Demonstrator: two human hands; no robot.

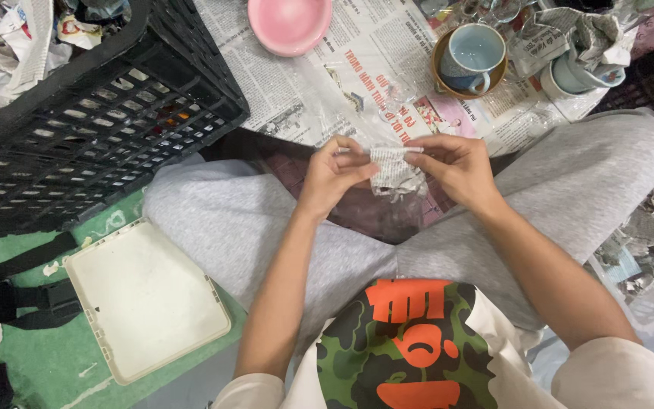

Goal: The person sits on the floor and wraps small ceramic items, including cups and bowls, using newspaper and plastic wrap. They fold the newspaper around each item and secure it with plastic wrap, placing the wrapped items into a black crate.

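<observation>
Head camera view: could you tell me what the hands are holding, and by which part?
Both hands, left hand and right hand, pinch a small crumpled scrap of newspaper by its upper corners.

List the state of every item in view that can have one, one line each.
Newspaper scrap: crumpled, pinched between both hands.
Left hand: fingers closed on the scrap.
Right hand: fingers closed on the scrap.
Blue mug: upright, empty, sitting in a brown bowl.
Pink bowl: upright, empty.
Black crate: tipped on its side.
White lid: lying flat.
</observation>
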